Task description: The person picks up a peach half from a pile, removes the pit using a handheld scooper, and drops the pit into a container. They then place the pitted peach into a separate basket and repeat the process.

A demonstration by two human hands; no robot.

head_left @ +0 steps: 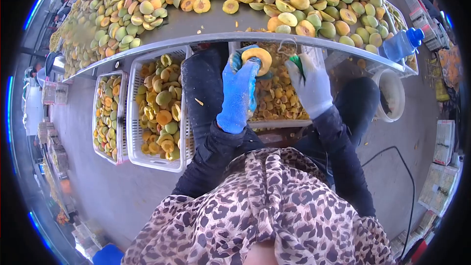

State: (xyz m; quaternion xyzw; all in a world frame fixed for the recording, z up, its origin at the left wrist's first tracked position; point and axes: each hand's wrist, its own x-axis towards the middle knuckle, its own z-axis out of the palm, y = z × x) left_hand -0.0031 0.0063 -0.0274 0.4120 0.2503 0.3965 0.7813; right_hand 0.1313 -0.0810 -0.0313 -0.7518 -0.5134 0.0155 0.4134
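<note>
- Gripping a fruit half [258, 62] in our blue-gloved left hand [235, 93], near the crate of scraps [279, 123], we could drop it if the flesh is slick.
- Our white-gloved right hand [314, 81] is closed on a green-handled hooked tool [296, 62]; a slip could snag the left glove.
- Cut fruit [294, 1] heaps the metal table [211, 22]; a bump might topple the blue bottle [398, 46] at its rim.
- Around us: grey floor [125, 196], a white basket [154, 162], a bucket [399, 99].
</note>
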